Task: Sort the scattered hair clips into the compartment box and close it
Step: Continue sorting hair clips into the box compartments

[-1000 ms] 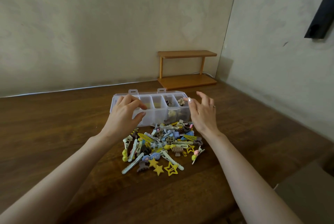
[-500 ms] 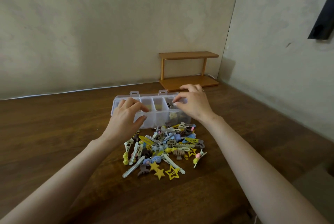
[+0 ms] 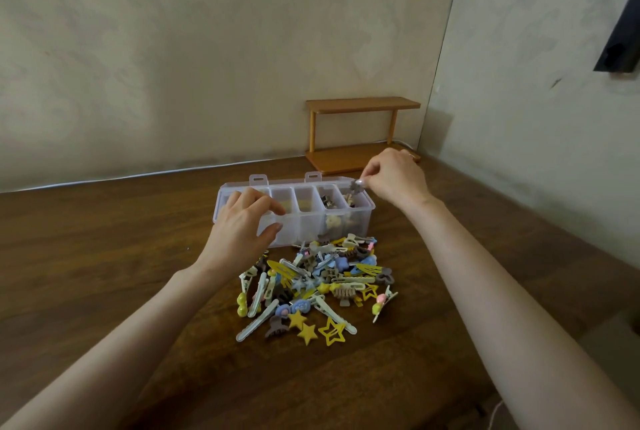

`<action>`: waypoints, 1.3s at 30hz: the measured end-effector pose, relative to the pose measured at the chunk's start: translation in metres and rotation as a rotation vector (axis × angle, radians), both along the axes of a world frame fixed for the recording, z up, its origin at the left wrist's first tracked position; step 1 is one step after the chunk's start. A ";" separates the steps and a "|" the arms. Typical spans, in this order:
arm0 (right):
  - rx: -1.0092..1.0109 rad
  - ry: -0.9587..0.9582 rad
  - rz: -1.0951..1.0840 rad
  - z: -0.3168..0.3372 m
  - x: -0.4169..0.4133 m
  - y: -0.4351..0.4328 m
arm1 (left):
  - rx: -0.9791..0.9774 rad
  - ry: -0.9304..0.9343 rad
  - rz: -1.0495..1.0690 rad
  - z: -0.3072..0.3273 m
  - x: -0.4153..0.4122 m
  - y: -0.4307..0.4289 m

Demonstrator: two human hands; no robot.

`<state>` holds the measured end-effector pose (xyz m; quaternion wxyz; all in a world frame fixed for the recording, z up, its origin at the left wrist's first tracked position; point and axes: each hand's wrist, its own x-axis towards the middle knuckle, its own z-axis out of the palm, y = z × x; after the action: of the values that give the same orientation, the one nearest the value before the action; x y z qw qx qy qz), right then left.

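A clear plastic compartment box (image 3: pixel 306 221) stands open on the wooden table, its lid folded back. The two right compartments hold a few brown and beige clips. My left hand (image 3: pixel 242 225) rests on the box's left end, fingers curled over its front wall and rim. My right hand (image 3: pixel 394 178) hovers over the box's right end and pinches a small grey-brown hair clip (image 3: pixel 355 186) above the rightmost compartment. A heap of several hair clips (image 3: pixel 311 284), yellow, blue, cream and brown, lies just in front of the box.
A small wooden two-tier shelf (image 3: pixel 360 133) stands against the back wall behind the box. Walls close the table at the back and right. A dark object (image 3: pixel 620 34) hangs on the right wall.
My right hand has moved from beside the heap up to the box's right end and now pinches a small clip over the rightmost compartment. My left hand stays on the box.
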<state>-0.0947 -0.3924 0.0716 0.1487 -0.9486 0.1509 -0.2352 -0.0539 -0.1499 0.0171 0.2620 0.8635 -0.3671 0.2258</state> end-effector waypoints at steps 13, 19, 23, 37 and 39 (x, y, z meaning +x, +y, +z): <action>0.093 -0.017 0.057 -0.013 -0.005 -0.006 | 0.009 0.010 0.012 0.000 -0.002 0.000; -0.020 0.007 0.214 -0.011 0.002 0.008 | 0.021 0.019 0.017 0.002 -0.002 0.000; -0.143 0.073 0.231 -0.012 0.017 0.022 | 0.023 0.020 0.022 0.003 -0.003 0.001; -0.015 0.090 0.191 -0.008 0.022 0.020 | 0.013 0.021 0.016 0.002 -0.004 0.000; 0.004 0.103 0.198 -0.006 0.019 0.019 | 0.017 0.024 0.017 0.002 -0.003 0.000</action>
<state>-0.0761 -0.3732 0.0657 0.1653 -0.9694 0.0645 -0.1700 -0.0574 -0.1497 0.0192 0.2572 0.8714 -0.3584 0.2145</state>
